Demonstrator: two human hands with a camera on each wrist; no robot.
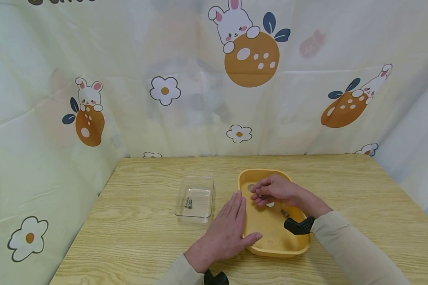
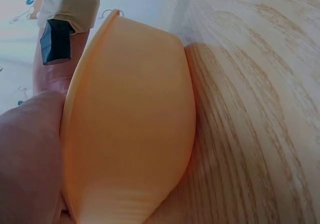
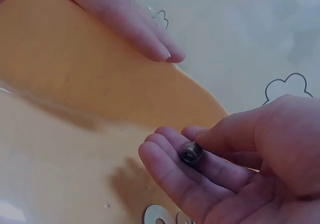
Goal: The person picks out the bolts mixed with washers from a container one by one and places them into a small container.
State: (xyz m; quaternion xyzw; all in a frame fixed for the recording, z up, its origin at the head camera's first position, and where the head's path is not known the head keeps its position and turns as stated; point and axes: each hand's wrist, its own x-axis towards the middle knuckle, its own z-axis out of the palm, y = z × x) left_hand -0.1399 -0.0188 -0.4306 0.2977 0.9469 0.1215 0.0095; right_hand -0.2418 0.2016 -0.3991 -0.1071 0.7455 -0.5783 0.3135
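My right hand (image 1: 279,189) is over the yellow-orange tray (image 1: 267,241), pinching a small dark metal screw with a hex socket head (image 3: 190,154) between thumb and fingers. The rest of the screw is hidden by the fingers. My left hand (image 1: 225,229) rests along the tray's left rim, fingers straight, the thumb reaching over the near part. A flat washer (image 3: 151,214) lies on the tray floor below the right hand, beside another partly cut off by the frame. Near the right wrist lies a short metal piece, perhaps a screw (image 1: 285,213).
Left of the tray, a clear plastic box (image 1: 204,211) holds two silver screws (image 1: 190,204). Both stand on a wood-grain table (image 1: 135,237). A patterned curtain (image 1: 196,111) hangs behind the table. Each wrist carries a black camera mount (image 1: 299,226).
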